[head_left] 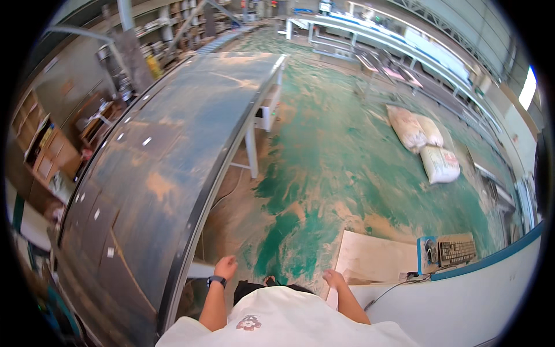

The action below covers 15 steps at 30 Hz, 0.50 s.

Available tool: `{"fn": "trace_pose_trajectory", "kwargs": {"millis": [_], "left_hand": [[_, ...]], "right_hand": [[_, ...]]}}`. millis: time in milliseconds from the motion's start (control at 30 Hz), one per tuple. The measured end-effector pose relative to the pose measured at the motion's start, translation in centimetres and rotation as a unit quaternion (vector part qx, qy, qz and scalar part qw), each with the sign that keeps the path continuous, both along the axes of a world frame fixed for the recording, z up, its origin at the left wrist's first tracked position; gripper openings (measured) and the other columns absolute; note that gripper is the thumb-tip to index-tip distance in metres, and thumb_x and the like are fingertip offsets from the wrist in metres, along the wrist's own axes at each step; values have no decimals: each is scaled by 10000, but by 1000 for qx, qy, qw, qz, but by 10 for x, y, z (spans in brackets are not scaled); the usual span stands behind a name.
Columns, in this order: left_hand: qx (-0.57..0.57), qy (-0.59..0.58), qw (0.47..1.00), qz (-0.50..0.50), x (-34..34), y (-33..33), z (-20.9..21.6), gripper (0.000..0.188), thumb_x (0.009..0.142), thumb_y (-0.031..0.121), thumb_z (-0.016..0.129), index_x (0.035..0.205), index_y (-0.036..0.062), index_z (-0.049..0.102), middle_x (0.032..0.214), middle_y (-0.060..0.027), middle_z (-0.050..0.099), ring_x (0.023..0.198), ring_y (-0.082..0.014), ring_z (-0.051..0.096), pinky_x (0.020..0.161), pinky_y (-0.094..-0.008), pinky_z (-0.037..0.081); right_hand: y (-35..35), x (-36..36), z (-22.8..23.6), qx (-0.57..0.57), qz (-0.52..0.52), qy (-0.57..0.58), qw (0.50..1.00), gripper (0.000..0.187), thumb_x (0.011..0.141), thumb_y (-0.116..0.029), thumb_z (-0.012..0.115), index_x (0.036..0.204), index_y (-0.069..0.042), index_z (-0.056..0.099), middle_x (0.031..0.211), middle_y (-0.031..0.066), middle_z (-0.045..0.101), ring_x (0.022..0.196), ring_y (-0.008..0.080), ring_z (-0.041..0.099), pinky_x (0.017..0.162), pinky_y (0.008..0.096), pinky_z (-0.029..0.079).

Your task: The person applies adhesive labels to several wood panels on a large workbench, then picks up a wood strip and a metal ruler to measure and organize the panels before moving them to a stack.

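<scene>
My left hand [225,268] hangs at waist height beside the long dark-topped table [191,124], with a dark watch [217,281] on the wrist. Its fingers are curled in, and no object shows in them. On my other side, my right hand [333,279] is held low near a pale wooden board [376,257], apart from it. Those fingers are also loosely closed, with nothing visible in them. Flat dark panels [124,269] with small white labels lie along the left part of the table.
A keyboard [455,252] rests on a blue-edged stand at the right, above a white cabinet side [439,306]. Filled sacks [440,164] lie on the dusty green floor [324,173]. A long white-framed machine [393,43] stands beyond. Shelves [159,26] line the far left.
</scene>
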<state>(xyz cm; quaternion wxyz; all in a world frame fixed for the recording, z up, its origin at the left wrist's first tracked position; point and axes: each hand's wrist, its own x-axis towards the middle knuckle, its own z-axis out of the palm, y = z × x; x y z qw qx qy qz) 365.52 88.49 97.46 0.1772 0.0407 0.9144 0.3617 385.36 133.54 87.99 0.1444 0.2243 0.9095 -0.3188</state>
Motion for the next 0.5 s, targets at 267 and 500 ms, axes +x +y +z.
{"fn": "trace_pose_trajectory", "kwargs": {"millis": [267, 500], "left_hand": [[4, 131, 957, -259, -322, 236, 48, 385, 834, 231, 623, 1172, 49, 604, 1138, -164, 611, 1067, -316, 577, 921, -399, 464], [32, 138, 939, -314, -478, 399, 26, 415, 809, 259, 650, 1175, 68, 604, 1159, -168, 606, 1106, -332, 556, 950, -402, 449]], "right_hand": [[80, 177, -139, 111, -23, -157, 981, 213, 798, -238, 588, 882, -110, 736, 953, 152, 690, 861, 316, 663, 735, 413, 522], [206, -6, -107, -66, -45, -320, 944, 304, 824, -298, 541, 941, -81, 718, 1058, 187, 653, 1004, 315, 620, 862, 418, 482]]}}
